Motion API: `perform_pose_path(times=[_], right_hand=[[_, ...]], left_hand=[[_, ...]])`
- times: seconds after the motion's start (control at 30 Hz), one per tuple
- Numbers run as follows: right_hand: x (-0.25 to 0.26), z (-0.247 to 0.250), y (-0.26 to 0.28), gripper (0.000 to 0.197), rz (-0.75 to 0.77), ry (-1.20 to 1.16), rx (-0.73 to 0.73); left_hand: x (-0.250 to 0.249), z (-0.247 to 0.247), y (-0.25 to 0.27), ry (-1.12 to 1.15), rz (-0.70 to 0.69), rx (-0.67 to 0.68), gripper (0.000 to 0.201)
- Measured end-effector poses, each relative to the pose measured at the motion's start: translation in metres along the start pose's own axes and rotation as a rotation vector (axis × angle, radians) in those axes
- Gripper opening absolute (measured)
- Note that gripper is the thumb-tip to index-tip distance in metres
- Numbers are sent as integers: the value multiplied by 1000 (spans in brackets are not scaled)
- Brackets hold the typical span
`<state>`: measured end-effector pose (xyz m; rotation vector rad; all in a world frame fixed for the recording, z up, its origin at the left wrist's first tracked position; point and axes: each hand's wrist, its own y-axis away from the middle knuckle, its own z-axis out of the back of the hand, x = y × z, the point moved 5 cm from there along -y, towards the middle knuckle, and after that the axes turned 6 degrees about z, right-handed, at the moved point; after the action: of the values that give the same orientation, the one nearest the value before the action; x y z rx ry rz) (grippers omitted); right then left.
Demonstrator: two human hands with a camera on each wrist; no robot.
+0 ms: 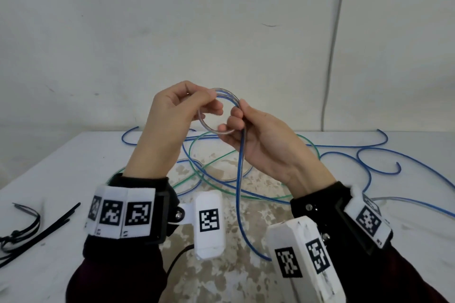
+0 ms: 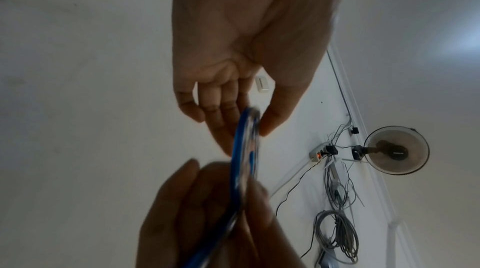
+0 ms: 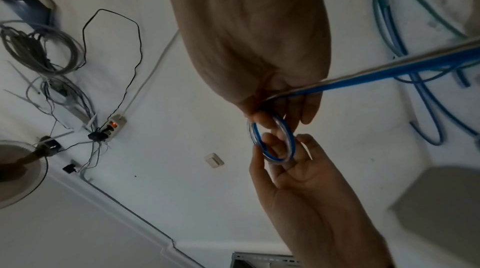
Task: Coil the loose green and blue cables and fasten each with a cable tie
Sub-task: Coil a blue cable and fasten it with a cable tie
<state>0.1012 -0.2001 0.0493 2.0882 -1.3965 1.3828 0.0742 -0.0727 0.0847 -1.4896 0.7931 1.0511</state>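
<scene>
The left hand (image 1: pixel 172 110) and right hand (image 1: pixel 256 135) each pinch a small ring of blue cable (image 1: pixel 240 167) above the counter (image 1: pixel 61 170). The rest trails down. Coiling is under way. Next: wind another loop. The green cable (image 1: pixel 246 196) waits mid-counter.

1. Small cable coil (image 1: pixel 218 113) held above the tabletop (image 1: pixel 369 241), between left hand (image 1: pixel 170 115) and right hand (image 1: pixel 261 140).
2. Loose cables (image 1: pixel 211 170) sprawl beneath, toward 12 and 3 o'clock.
3. Cable ties (image 1: pixel 37 226) lie at 9 o'clock (near the tabletop's edge).
</scene>
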Motion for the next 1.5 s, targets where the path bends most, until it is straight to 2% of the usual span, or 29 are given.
perform_pose_path(times=[0.07, 0.2, 0.33, 0.47, 0.57, 0.7, 0.83, 0.9, 1.03, 1.13, 1.2, 1.27, 1.37, 1.5], right_hand=[[3, 3, -1, 34, 38, 36, -10], [7, 8, -2, 37, 123, 335, 2], [9, 8, -1, 36, 146, 525, 25], [12, 6, 1, 38, 116, 373, 7], [14, 5, 2, 41, 92, 269, 25], [19, 6, 2, 38, 148, 418, 52], [17, 8, 5, 39, 111, 499, 84], [17, 9, 4, 39, 108, 492, 57], [16, 8, 2, 43, 134, 381, 71], [20, 10, 2, 41, 146, 388, 56], [21, 12, 3, 39, 152, 448, 32], [19, 12, 3, 38, 161, 505, 5], [14, 12, 2, 36, 176, 492, -61], [11, 12, 0, 41, 160, 306, -25]], left_hand=[[0, 2, 1, -43, 50, 80, 8], [4, -6, 5, -191, 124, 241, 14], [12, -22, 10, -345, 146, 327, 35], [13, -27, 5, -101, 64, 240, 34], [14, -25, 1, 89, 92, 173, 35], [10, -29, 5, 100, 202, 328, 39], [11, -31, 12, 55, 252, 413, 38], [13, -31, 11, 58, 217, 382, 35], [14, -30, 5, 189, 150, 155, 37], [13, -33, 5, 220, 177, 222, 35], [11, -35, 8, 123, 195, 335, 34], [11, -33, 10, 5, 172, 370, 32], [16, -30, 8, -85, 122, 280, 31], [13, -28, 4, 29, 52, 98, 31]])
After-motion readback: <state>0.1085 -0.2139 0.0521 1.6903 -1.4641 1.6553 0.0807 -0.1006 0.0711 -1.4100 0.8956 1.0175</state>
